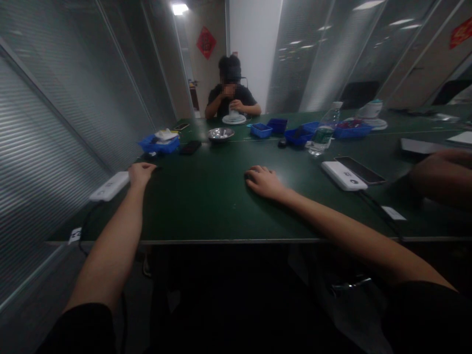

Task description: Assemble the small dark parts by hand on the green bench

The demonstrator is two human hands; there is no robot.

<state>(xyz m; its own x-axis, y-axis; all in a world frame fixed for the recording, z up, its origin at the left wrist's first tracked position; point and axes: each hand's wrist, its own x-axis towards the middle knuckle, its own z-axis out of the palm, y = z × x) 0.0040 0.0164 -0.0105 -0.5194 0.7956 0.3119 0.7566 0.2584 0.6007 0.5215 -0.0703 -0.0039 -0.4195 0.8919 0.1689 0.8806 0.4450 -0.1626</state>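
My left hand [141,174] is over the left part of the green table [199,206], its fingers pinched together. A small dark thing [158,168] shows at the fingertips, too blurred to name. Beside that hand lies a white power bank [110,187] with a black cable. My right hand [263,183] rests palm down near the middle of the table, fingers stretched forward and slightly curved. Darkness under its fingertips may be shadow or a small object; I cannot tell.
Along the far side are blue baskets [159,144], a metal bowl [220,135] and a black phone [190,147]. A water bottle [324,130] stands right, behind a second white power bank [343,176]. A person sits opposite; another person's blurred hand [442,174] reaches in right.
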